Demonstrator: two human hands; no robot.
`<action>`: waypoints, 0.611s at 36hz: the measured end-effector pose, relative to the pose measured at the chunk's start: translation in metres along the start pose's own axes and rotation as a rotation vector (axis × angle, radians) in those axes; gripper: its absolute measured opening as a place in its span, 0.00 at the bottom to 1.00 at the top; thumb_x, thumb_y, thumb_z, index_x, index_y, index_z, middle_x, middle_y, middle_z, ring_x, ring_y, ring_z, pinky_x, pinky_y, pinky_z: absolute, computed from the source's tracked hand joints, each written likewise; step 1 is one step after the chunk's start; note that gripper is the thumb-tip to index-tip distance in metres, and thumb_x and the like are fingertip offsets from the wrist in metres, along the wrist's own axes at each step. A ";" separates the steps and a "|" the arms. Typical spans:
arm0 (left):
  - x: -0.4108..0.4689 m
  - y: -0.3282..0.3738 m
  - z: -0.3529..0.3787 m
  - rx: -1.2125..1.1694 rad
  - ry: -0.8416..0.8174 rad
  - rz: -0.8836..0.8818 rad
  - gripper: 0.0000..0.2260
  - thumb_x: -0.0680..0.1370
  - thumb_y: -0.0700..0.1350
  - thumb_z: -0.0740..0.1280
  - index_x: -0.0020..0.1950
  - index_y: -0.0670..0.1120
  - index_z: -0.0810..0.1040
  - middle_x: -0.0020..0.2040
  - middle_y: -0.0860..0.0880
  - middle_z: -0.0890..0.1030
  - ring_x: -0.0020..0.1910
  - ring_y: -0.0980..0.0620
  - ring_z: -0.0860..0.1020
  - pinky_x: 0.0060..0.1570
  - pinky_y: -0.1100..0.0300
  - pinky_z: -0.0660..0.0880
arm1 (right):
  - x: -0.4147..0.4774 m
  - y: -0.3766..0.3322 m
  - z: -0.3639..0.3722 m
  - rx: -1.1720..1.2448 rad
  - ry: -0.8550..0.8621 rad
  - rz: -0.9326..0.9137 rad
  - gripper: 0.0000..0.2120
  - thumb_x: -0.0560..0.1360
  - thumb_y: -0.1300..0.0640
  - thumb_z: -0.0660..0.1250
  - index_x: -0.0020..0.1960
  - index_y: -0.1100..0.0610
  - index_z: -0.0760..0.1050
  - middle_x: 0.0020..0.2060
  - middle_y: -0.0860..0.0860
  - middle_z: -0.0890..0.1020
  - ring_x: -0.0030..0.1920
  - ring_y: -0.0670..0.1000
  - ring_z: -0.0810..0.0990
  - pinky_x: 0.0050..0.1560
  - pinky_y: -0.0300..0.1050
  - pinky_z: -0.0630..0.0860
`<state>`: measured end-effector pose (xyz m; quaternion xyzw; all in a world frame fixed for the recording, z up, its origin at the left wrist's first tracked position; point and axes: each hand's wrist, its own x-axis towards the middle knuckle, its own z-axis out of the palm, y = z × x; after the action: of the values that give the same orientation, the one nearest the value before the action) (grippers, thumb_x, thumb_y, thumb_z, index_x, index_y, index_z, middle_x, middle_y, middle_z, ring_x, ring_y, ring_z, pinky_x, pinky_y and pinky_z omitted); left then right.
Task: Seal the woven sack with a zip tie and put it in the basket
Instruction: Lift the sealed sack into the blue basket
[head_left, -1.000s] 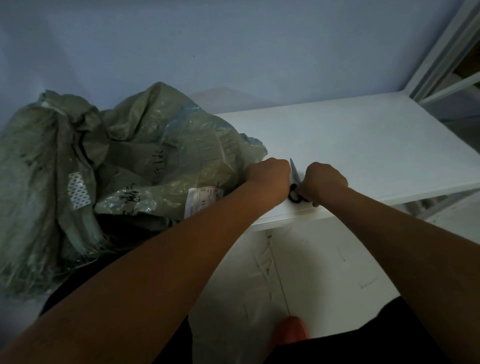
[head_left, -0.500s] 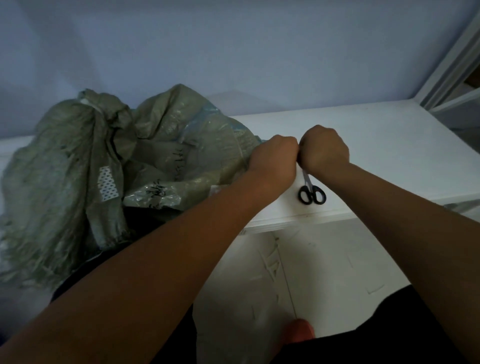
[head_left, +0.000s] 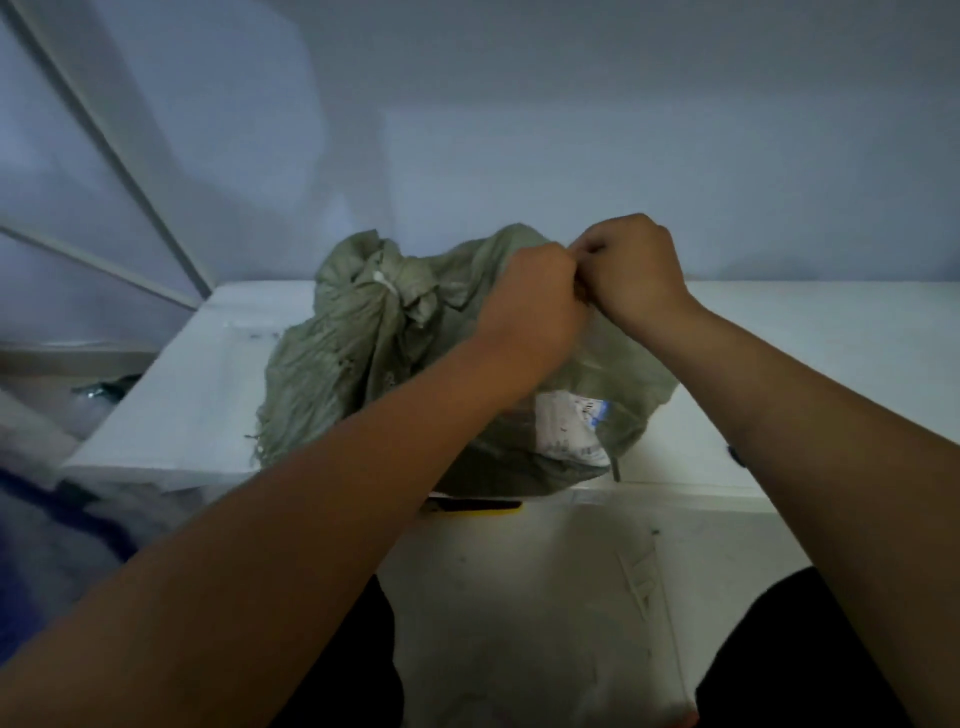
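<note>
The crumpled grey-green woven plastic sack (head_left: 358, 364) lies slumped on the white tabletop (head_left: 182, 410), its bulk reaching the near edge. A thin white zip tie (head_left: 387, 285) cinches the gathered neck at upper left, the frayed mouth fanning down below it. A white printed label (head_left: 569, 431) faces me. My left hand (head_left: 530, 306) and right hand (head_left: 634, 265) pinch a fold at its top.
</note>
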<state>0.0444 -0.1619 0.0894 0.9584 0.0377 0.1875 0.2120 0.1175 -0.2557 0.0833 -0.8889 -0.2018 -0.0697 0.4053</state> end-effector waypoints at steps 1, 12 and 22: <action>0.004 -0.006 -0.004 0.005 0.023 0.013 0.10 0.74 0.37 0.64 0.33 0.44 0.68 0.32 0.49 0.73 0.34 0.49 0.73 0.35 0.60 0.65 | 0.003 -0.008 0.002 0.038 0.025 -0.007 0.12 0.66 0.63 0.62 0.38 0.60 0.84 0.34 0.54 0.85 0.38 0.55 0.84 0.43 0.54 0.83; -0.013 -0.023 -0.046 0.210 0.108 -0.029 0.07 0.74 0.41 0.64 0.49 0.45 0.81 0.37 0.50 0.73 0.39 0.48 0.75 0.35 0.57 0.70 | 0.007 -0.054 0.022 0.396 -0.251 0.076 0.19 0.73 0.72 0.58 0.49 0.57 0.84 0.42 0.54 0.85 0.41 0.53 0.83 0.37 0.47 0.81; -0.047 -0.035 -0.077 0.394 0.066 -0.241 0.37 0.68 0.52 0.70 0.76 0.52 0.61 0.73 0.43 0.63 0.74 0.41 0.58 0.69 0.40 0.58 | -0.020 -0.090 0.042 0.379 -0.682 0.169 0.20 0.79 0.64 0.54 0.61 0.47 0.78 0.59 0.60 0.83 0.54 0.60 0.82 0.51 0.55 0.78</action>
<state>-0.0281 -0.1069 0.1235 0.9631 0.1946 0.1813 0.0404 0.0609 -0.1772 0.1117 -0.7840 -0.2603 0.3014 0.4762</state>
